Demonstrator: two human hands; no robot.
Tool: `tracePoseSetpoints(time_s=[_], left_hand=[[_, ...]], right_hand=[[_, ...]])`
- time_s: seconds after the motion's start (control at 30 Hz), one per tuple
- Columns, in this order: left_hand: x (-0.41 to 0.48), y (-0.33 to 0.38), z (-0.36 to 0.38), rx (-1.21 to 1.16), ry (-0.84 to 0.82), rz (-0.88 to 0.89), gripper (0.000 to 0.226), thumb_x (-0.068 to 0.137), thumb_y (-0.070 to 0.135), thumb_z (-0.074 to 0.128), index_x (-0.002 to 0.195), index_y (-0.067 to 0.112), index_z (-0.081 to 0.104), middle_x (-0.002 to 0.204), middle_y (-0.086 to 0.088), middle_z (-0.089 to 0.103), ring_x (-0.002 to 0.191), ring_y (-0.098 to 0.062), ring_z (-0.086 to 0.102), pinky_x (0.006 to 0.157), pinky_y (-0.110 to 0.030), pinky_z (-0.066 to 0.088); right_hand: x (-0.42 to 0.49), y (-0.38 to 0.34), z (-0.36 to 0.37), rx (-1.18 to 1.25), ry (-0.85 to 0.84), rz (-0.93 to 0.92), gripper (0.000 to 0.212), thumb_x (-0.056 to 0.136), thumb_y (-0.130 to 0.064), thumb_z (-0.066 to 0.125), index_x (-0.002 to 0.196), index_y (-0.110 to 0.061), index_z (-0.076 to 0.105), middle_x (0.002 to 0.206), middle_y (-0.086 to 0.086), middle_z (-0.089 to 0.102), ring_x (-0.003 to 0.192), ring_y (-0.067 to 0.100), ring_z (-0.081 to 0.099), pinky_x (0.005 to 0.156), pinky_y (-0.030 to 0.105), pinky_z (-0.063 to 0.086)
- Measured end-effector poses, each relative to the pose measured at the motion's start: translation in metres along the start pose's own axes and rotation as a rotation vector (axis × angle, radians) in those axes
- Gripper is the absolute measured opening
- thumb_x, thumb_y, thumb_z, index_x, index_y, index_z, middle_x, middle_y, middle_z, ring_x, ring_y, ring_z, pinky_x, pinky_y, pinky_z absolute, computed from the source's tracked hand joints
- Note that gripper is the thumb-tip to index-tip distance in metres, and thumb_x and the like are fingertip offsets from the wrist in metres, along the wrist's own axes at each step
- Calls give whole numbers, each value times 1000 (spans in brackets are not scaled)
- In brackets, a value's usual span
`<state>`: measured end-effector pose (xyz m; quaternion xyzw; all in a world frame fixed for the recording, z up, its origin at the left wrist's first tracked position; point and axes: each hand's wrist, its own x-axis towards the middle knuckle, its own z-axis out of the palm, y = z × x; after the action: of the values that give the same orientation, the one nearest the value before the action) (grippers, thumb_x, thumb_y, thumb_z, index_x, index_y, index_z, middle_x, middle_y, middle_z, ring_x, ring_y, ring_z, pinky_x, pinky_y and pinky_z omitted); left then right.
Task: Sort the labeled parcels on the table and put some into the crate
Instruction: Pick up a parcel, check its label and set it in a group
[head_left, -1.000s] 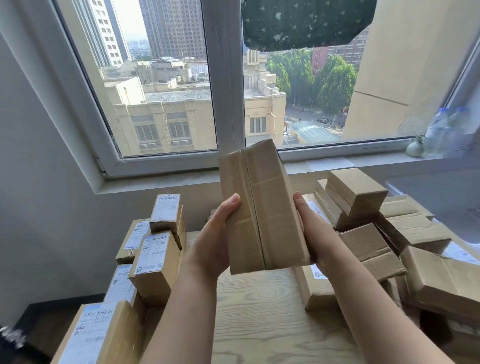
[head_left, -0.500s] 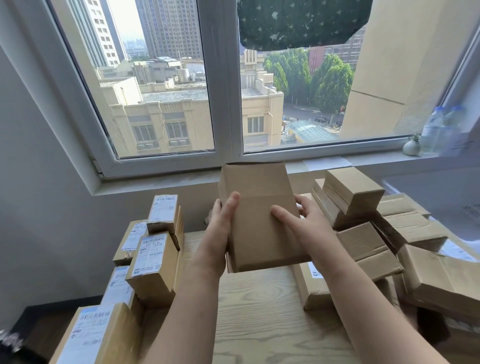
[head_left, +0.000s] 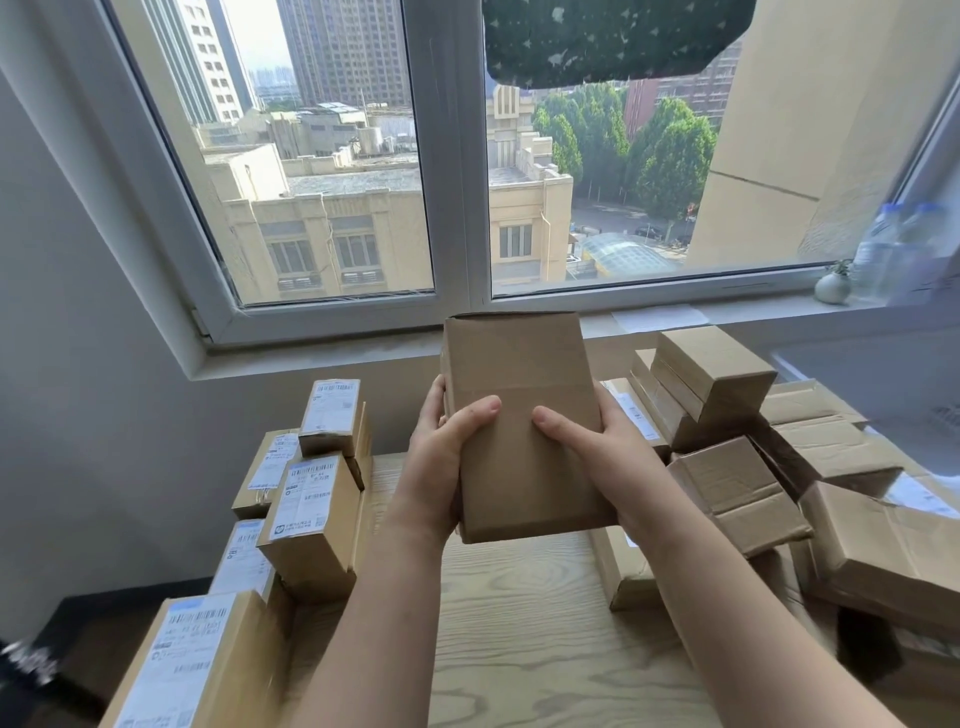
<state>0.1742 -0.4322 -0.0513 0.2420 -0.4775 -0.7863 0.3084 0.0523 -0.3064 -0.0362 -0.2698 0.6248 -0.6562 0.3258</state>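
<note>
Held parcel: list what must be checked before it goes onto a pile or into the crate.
1. Grip: the left hand and right hand both hold the held parcel, thumbs on its near face. Ok.
2. Label found: the face toward the camera is plain cardboard. Not ok.
3. Sorted side: the labelled stack on the left lies labels up. Ok.
4. Steadiness of the plain-faced pile on the right, loosely heaped. Cannot tell.
5. Set-down room: bare table lies below the hands. Ok.
6. Where the crate is: not in view. Cannot tell.
</note>
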Motion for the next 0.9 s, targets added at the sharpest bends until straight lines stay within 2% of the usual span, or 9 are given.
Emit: tracePoseSetpoints(time_s=[0.27,0.33,0.37,0.43,0.53,0.6,0.67,0.8,0.9], left_hand=[[-2,-2,-2,-11,1,-12,79,73,28,83,145,23,51,130,-15,68,117,-37,67,100,-59,53],[-7,1,0,-28,-1,-24,61,81,25,79,138,19,57,126,-15,70,108,-33,70,91,-53,57],[-11,3,0,-45,2,-43,54,84,25,75,135,17,59,121,-14,72,102,-30,71,85,-49,60],[-18,8,0,-96,19,-103,50,86,29,69,132,13,62,113,-15,73,93,-28,73,72,-44,64],[-23,12,-4,-159,15,-168,39,83,37,68,112,11,76,103,-14,75,83,-27,74,67,-39,62],[-24,11,-5,-181,-11,-179,32,82,41,68,94,15,83,98,-12,76,80,-26,74,74,-39,60],[-27,10,-3,-169,-19,-191,38,80,44,69,102,14,80,99,-12,75,80,-26,74,77,-40,58],[-25,10,-3,-114,32,-212,42,88,44,67,116,14,74,102,-10,76,84,-26,75,71,-37,61],[-18,8,-4,-4,44,-182,40,96,40,64,130,19,67,119,-6,75,104,-22,73,82,-37,59]], right_hand=[[-1,2,-1,-24,14,10,59,85,-39,80,138,-41,54,121,-11,72,104,9,72,89,38,61],[-1,-1,-2,-25,48,57,60,87,-47,75,142,-40,51,124,-9,69,103,9,71,88,36,60],[-1,-4,-3,-20,67,78,56,91,-51,69,142,-36,52,123,-9,68,100,7,70,82,31,60],[-1,-8,-7,8,96,110,46,97,-58,54,133,-29,56,124,-5,66,94,7,68,73,24,55],[1,-8,-17,54,127,184,43,97,-63,48,119,-28,60,128,3,65,107,19,67,92,38,54],[0,-9,-20,84,81,251,45,95,-63,52,114,-26,68,118,4,73,103,21,71,93,40,55],[-3,-12,-20,134,30,295,50,94,-64,54,115,-23,72,106,4,78,97,22,75,88,38,56],[-8,-18,-19,205,-36,268,41,97,-58,54,114,-25,72,105,0,79,93,14,76,82,34,56],[-7,-19,-19,176,-45,214,38,96,-54,59,120,-27,71,114,-4,77,106,14,72,93,37,55]])
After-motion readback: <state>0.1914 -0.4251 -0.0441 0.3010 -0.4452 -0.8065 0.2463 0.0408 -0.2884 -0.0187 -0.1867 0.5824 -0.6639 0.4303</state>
